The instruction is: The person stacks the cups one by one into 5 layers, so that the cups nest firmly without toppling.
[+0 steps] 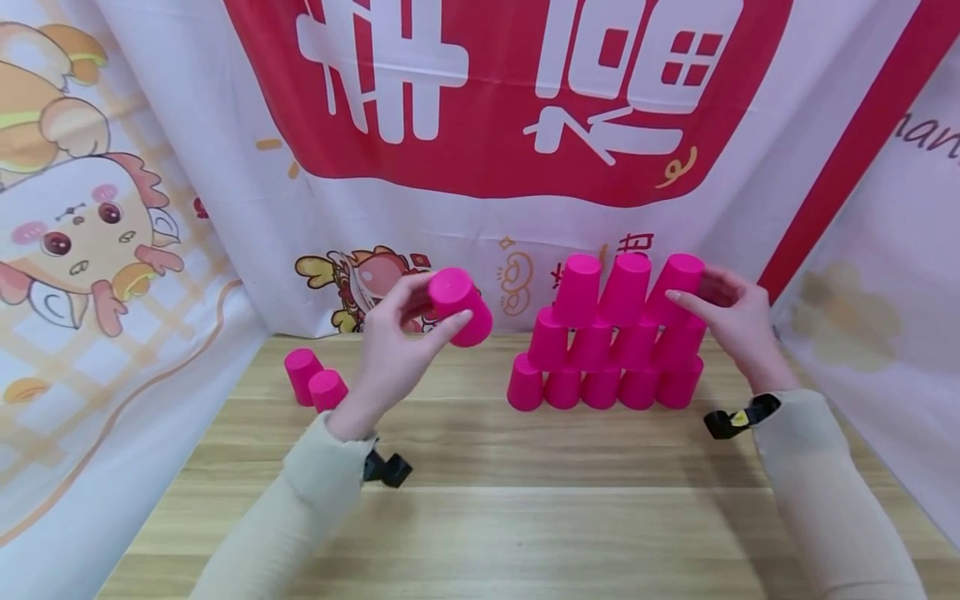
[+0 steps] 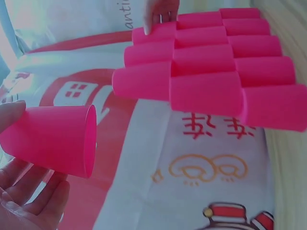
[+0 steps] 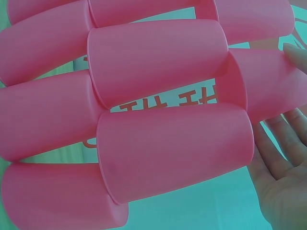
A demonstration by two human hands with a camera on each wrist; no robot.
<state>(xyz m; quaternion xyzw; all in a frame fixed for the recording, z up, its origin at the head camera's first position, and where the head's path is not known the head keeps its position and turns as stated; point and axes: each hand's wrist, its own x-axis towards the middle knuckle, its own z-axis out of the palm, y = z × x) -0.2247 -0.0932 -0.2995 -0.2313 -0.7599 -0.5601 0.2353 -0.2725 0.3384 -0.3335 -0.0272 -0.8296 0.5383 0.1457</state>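
My left hand (image 1: 393,342) holds a pink cup (image 1: 467,312) in the air, thumb on one side and fingers on the other. In the left wrist view that cup (image 2: 53,139) hangs apart from the stack, its wide rim toward the stack. To the right stands a three-level stack of upside-down pink cups (image 1: 600,387), with three in its top row. My right hand (image 1: 738,321) grips the rightmost top cup (image 1: 678,287), which rests on the row below. The right wrist view shows the thumb and fingers around this cup (image 3: 268,84).
Two more upside-down pink cups (image 1: 302,375) stand at the left of the wooden table (image 1: 480,525), close behind my left forearm. A printed cloth (image 1: 450,179) hangs behind the stack, and cloth side walls (image 1: 870,333) border the table.
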